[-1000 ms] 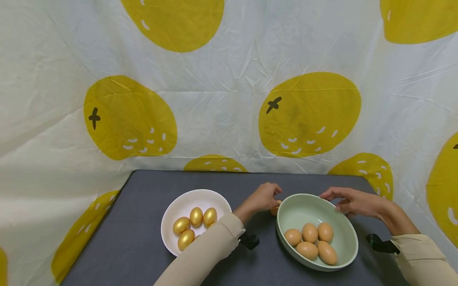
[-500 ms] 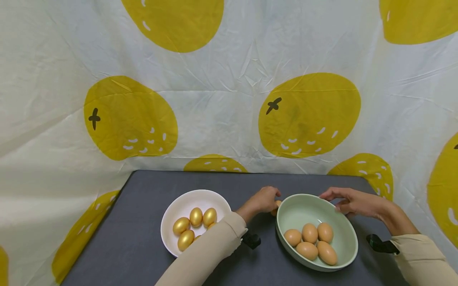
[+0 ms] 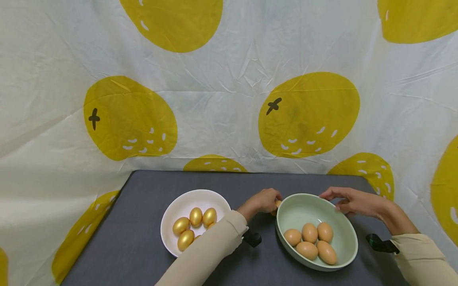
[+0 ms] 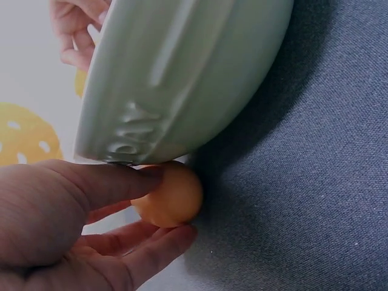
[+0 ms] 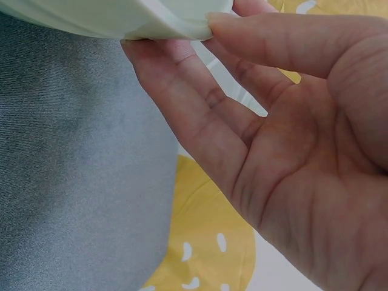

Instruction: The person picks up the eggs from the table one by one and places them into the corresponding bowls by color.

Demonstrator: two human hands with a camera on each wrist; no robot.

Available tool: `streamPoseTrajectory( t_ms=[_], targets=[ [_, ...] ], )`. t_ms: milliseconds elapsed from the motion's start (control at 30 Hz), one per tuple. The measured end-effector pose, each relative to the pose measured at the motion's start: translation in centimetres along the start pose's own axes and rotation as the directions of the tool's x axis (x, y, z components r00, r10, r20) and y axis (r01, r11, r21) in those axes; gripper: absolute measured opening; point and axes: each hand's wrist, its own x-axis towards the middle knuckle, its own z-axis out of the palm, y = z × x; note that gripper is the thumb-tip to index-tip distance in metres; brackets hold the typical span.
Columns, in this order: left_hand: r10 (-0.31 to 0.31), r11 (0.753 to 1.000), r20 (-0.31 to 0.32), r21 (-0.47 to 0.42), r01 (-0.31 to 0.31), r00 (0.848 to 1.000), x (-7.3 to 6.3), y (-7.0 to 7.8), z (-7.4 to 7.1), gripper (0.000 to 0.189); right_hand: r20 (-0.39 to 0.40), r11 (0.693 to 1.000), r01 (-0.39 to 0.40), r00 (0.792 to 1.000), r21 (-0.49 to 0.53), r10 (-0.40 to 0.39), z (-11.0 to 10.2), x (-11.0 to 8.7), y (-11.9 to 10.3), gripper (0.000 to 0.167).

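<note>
My left hand point(image 3: 264, 200) has its thumb and fingers around a brown egg point(image 4: 174, 197) at the left side of a pale green bowl point(image 3: 304, 210). In the left wrist view that egg sits right against the bowl's outer wall, close over the dark cloth; from the head it is mostly hidden by the hand and the bowl. My right hand point(image 3: 361, 203) grips the bowl's far right rim, thumb over the edge and fingers beneath in the right wrist view. Several brown eggs point(image 3: 307, 250) lie together inside the bowl.
To the left stands a white bowl point(image 3: 171, 214) with several golden eggs point(image 3: 185, 240), partly covered by my left sleeve point(image 3: 211, 248). Dark grey cloth point(image 3: 143, 222) covers the table. Behind it hangs a white curtain point(image 3: 214, 119) with yellow fruit prints.
My left hand has shifted slightly down and right, its fingers coming around the brown egg beside the green bowl. The right hand and both bowls stay in place.
</note>
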Motion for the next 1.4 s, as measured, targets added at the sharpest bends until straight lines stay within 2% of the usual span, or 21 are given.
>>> streamPoseTrajectory(
  t_ms=[200,433,667,1100,1400],
  targets=[
    [-0.055,0.998,0.016,-0.042,0.056,0.998,-0.1,0.0,-0.1,0.039,0.0,1.0,-0.008,1.0,0.004,0.008,-0.1,-0.1,-0.1,0.045],
    [-0.064,0.991,-0.014,-0.118,0.062,0.998,-0.9,-0.5,-1.2,0.043,-0.003,1.0,-0.019,1.0,0.005,0.019,-0.1,0.0,-0.3,0.044],
    [-0.016,0.989,-0.083,-0.15,0.004,0.996,-1.4,-1.2,-1.9,0.046,-0.002,1.0,-0.013,1.0,0.004,0.013,-0.1,0.1,-0.2,0.044],
    [0.048,0.968,-0.109,-0.242,-0.073,0.993,-2.7,-1.8,-3.1,0.044,-0.012,1.0,-0.026,1.0,0.018,0.026,0.0,0.0,-0.1,0.044],
    [0.054,0.959,-0.102,-0.272,-0.08,0.993,-3.7,-1.4,-3.7,0.042,0.001,1.0,-0.013,1.0,0.016,0.013,0.0,0.0,0.0,0.045]
  ],
)
